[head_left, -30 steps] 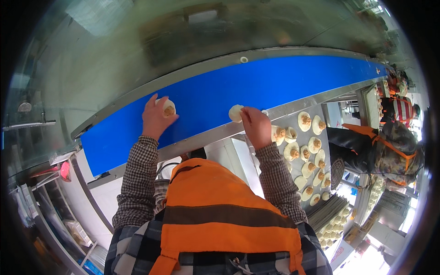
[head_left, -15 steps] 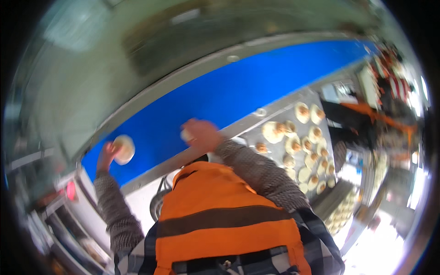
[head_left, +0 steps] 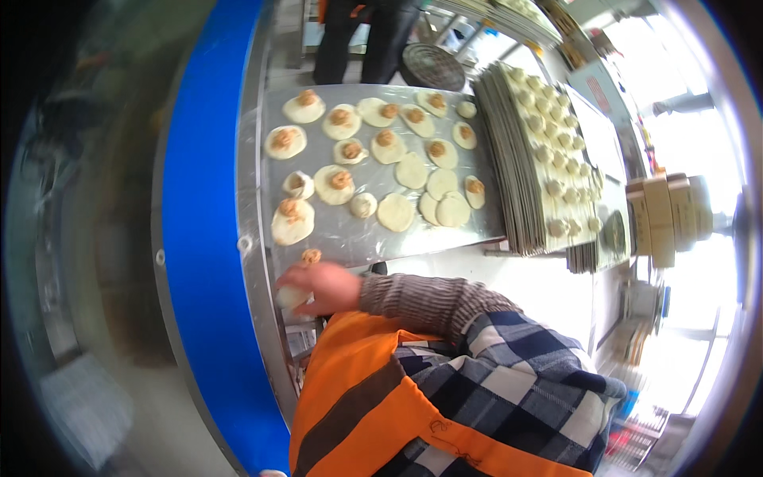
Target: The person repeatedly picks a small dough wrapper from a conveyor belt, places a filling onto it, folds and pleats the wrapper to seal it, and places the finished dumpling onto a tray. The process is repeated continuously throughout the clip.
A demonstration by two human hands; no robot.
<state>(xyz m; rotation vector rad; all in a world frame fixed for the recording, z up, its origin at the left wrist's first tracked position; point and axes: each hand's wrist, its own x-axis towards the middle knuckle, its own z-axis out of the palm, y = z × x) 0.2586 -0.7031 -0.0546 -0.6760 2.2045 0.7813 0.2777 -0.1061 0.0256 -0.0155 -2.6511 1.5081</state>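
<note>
My right hand [head_left: 327, 288], slightly blurred, is at the near left corner of the metal table [head_left: 334, 242]. Its fingers curl round a pale piece of dough [head_left: 292, 297], partly hidden by the hand. Just beyond the knuckles is a small lump of orange-brown filling [head_left: 311, 256]. Several flat dough rounds [head_left: 292, 226] lie on the table, many topped with filling, others bare. A closed dough ball [head_left: 363, 205] and a partly gathered one [head_left: 298, 185] sit among them. My left hand is out of view; a pale sliver at the bottom edge cannot be made out.
A blue conveyor belt [head_left: 203, 191] runs along the table's left side, behind a metal rail. To the right stands a stack of trays [head_left: 509, 159], the top one bearing rows of small dough pieces. Another person's dark-trousered legs [head_left: 362, 48] are beyond the table. Cardboard boxes [head_left: 664, 207] stand far right.
My view has swung right, from the belt to the metal table. My right hand has moved from over the belt to the table's corner. My left hand, earlier at a dough round, has left view.
</note>
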